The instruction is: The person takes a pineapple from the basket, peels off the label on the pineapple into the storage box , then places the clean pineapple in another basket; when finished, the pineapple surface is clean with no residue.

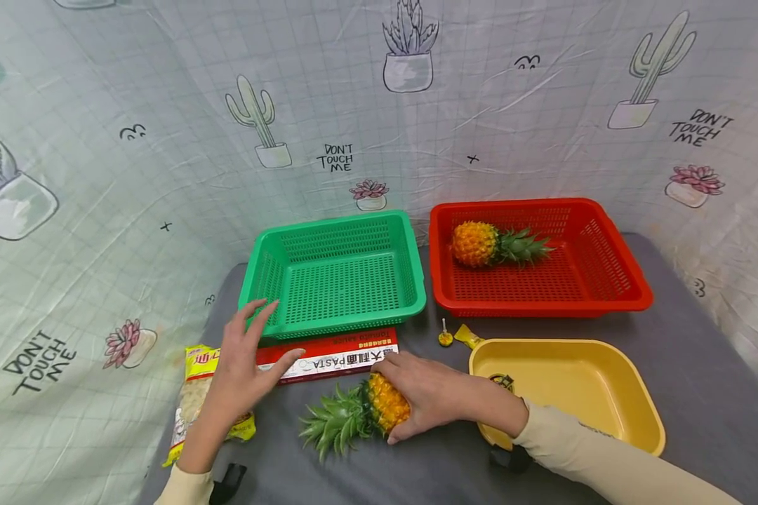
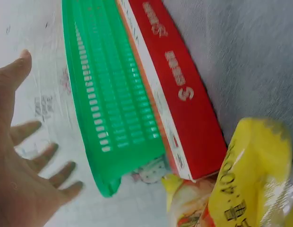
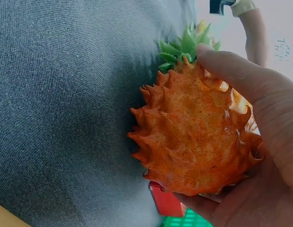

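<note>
My right hand grips an orange pineapple round its body, low over the grey cloth; its green leaves point left. In the right wrist view the thumb lies along the top of the pineapple and other fingers pass beneath it. My left hand holds nothing, its fingers spread in the air near the front left corner of the green basket. Below that hand are a red and white pasta box and a yellow plastic bag of food, partly hidden by the wrist.
A second pineapple lies in the red basket at the back right. In front of it stands a yellow tub, partly behind my right forearm. A small round-headed item and a yellow wrapper lie between them.
</note>
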{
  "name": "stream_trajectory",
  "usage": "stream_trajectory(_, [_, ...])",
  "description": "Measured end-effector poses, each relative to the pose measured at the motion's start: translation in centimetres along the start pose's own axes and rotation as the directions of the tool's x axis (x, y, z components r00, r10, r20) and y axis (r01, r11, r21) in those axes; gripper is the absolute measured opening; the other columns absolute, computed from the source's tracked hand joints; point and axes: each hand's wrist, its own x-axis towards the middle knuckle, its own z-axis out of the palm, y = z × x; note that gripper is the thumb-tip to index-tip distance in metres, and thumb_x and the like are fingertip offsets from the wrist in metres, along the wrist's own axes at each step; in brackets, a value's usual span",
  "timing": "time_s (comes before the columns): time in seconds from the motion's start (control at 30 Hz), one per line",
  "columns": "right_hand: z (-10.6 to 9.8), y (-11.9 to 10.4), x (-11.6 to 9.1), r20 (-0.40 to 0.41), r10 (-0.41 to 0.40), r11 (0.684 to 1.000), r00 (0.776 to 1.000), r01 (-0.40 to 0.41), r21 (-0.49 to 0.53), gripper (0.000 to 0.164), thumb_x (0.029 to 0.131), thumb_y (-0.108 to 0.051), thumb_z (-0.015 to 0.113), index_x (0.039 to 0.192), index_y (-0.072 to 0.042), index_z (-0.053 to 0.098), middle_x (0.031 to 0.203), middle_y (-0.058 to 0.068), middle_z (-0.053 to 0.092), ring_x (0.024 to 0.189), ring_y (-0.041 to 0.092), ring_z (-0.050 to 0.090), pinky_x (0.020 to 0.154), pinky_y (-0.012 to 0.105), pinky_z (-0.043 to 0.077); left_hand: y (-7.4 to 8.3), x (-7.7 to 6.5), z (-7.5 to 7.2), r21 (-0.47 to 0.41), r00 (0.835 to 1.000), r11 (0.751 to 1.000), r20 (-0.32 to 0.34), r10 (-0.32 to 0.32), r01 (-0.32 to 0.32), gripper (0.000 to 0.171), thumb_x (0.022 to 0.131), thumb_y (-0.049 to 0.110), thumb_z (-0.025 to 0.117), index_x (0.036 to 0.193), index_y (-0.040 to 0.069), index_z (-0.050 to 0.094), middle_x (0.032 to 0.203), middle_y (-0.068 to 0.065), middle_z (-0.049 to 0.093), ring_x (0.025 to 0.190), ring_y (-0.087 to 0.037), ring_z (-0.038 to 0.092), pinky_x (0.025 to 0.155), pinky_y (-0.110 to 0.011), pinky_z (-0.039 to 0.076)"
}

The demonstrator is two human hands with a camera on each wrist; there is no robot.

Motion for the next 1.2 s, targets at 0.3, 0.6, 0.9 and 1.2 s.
stream_trajectory(0.3, [0.1, -0.1, 0.0, 0.002, 0.014, 0.999, 1.000, -0.015, 0.029, 0.101, 0.077, -0.063, 0.090, 0.152, -0.010, 0.048, 0.134, 0.003, 0.054, 0.119, 0.019, 0.053, 0.095, 0.039, 0.054, -2.4, 0.3, 0.1, 0.005, 0.968, 0.969, 0.036, -0.247, 0.247, 0.095, 0.097, 0.037, 0.080, 0.170, 0.016, 0.023, 0.171, -0.021, 0.014, 0.150, -0.052, 0.023, 0.102, -0.080, 0.034])
stream_trajectory(0.6, [0.1, -0.1, -0.2, -0.020, 0.029, 0.999, 0.999, -0.028, 0.021, 0.102, 0.075, -0.064, 0.091, 0.151, -0.010, 0.050, 0.132, 0.002, 0.054, 0.116, 0.018, 0.054, 0.092, 0.039, 0.055, -4.2, 0.6, 0.0, -0.065, 0.926, 0.926, 0.087, -0.367, 0.372, 0.089, 0.103, 0.043, 0.070, 0.171, 0.014, 0.019, 0.169, -0.026, 0.015, 0.149, -0.054, 0.024, 0.106, -0.079, 0.031])
stream_trajectory(0.9, [0.2, 0.0, -0.2, -0.017, 0.020, 1.000, 1.000, -0.020, 0.012, 0.105, 0.073, -0.066, 0.091, 0.152, -0.010, 0.048, 0.136, 0.004, 0.054, 0.119, 0.020, 0.054, 0.094, 0.039, 0.054, -5.4, 0.7, 0.3, -0.345, 0.820, 0.743, 0.238, -0.521, 0.573, 0.093, 0.107, 0.042, 0.065, 0.172, 0.025, 0.002, 0.174, -0.019, 0.006, 0.154, -0.043, 0.021, 0.118, -0.066, 0.028])
stream_trajectory(1.2, [0.3, 0.0, -0.2, 0.003, 0.018, 1.000, 1.000, -0.018, 0.009, 0.107, 0.070, -0.061, 0.096, 0.153, -0.012, 0.047, 0.134, 0.002, 0.053, 0.118, 0.019, 0.052, 0.095, 0.039, 0.053, -6.0, 0.4, 1.3, -0.489, 0.810, 0.651, 0.263, -0.525, 0.581, 0.088, 0.108, 0.038, 0.063, 0.171, 0.038, 0.001, 0.174, -0.009, 0.001, 0.156, -0.035, 0.019, 0.117, -0.053, 0.033])
